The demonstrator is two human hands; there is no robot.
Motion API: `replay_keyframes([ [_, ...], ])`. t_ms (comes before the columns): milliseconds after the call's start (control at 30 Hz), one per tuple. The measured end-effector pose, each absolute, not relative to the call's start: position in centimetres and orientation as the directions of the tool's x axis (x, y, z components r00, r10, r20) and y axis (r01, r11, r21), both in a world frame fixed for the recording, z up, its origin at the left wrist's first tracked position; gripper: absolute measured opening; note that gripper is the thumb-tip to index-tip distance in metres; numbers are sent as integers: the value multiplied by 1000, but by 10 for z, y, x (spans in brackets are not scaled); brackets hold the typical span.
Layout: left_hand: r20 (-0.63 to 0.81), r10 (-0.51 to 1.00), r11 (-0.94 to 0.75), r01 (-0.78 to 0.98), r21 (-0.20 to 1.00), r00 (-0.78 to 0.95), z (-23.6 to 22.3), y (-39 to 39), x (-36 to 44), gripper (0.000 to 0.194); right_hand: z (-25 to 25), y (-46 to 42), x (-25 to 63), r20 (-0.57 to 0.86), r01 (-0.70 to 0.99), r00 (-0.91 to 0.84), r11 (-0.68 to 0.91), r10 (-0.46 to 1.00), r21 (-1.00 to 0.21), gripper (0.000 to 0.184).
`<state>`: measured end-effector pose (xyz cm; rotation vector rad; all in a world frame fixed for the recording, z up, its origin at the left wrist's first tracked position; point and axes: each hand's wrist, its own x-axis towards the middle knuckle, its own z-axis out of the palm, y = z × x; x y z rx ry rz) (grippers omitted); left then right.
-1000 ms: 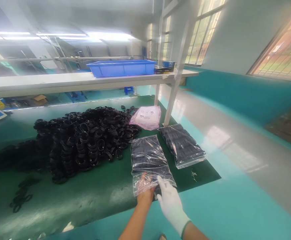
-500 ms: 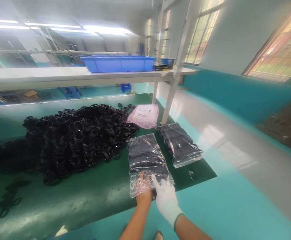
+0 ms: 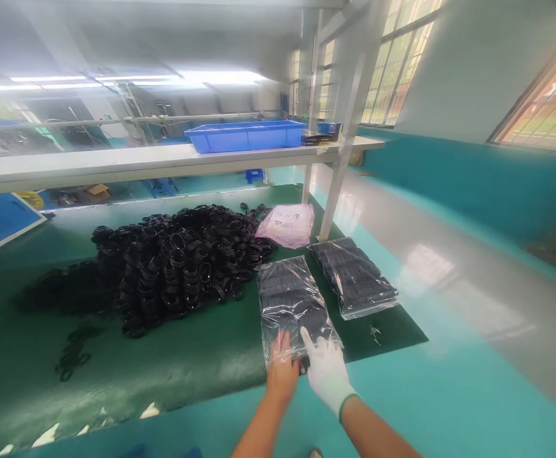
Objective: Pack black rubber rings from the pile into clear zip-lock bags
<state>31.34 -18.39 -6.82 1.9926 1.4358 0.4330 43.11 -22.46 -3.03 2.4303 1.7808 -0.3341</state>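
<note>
A clear plastic bag (image 3: 291,299) packed with rows of black bands lies near the table's front edge, its mouth end toward me. My bare left hand (image 3: 282,366) is at that end, fingers straight and close together on the film, thumb hidden. My right hand (image 3: 326,369), in a white glove, grips the same end at the right corner with its index finger extended over the film. Between the hands shows a small dark piece I cannot make out. To the right lies a second filled bag (image 3: 357,277). On the left rises a big heap of black bands (image 3: 187,261).
A pink plastic packet (image 3: 287,224) lies behind the bags, by the shelf post (image 3: 338,197). Overhead, a white shelf (image 3: 135,166) carries a blue bin (image 3: 249,137) and small boxes. A blue panel (image 3: 4,219) stands at the far left. Some loose bands (image 3: 74,356) lie on the green tabletop (image 3: 187,369).
The view has swung left, so everything sits further right. Both hands stay at the bag's mouth end; the film over the left hand looks flatter than before.
</note>
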Motion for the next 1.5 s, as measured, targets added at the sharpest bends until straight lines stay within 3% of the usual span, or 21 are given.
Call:
replay_keyframes([
  [133, -106, 918, -243, 753, 611, 383, -60, -216, 291, 57, -28, -232, 435, -219, 960, 259, -276, 941, -48, 82],
  [267, -132, 926, -220, 790, 572, 354, -41, -249, 258, 34, -30, -245, 429, -194, 970, 205, -225, 959, -88, 76],
  [400, -299, 954, 95, 929, 358, 18, -23, -241, 253, 29, -32, -244, 418, -288, 967, 153, -203, 945, -153, 62],
  [500, -313, 950, 91, 974, 209, -21, -19, -216, 268, 35, -34, -235, 416, -325, 951, 164, -237, 932, -198, 51],
  [600, -339, 941, 54, 988, 143, -3, -22, -196, 281, 32, -37, -226, 419, -337, 942, 172, -254, 926, -217, 50],
  [767, -377, 925, 19, 991, 134, 33, -24, -188, 280, 34, -37, -217, 427, -362, 919, 189, -294, 913, -263, 60],
  [967, -341, 938, -18, 992, 121, 58, -24, -190, 276, 32, -35, -219, 432, -367, 916, 127, -251, 922, -313, 59],
  [1133, -362, 931, -3, 993, 119, 46, -24, -188, 277, 33, -40, -220, 426, -318, 951, 138, -216, 938, -223, 73],
  [1333, -345, 939, 29, 994, 103, 8, -25, -192, 275, 34, -36, -223, 425, -325, 935, 150, -241, 934, -261, 59],
  [1500, -425, 905, 69, 984, 164, 7, -15, -195, 262, 23, -40, -235, 412, -449, 933, 99, -239, 888, -268, 51],
])
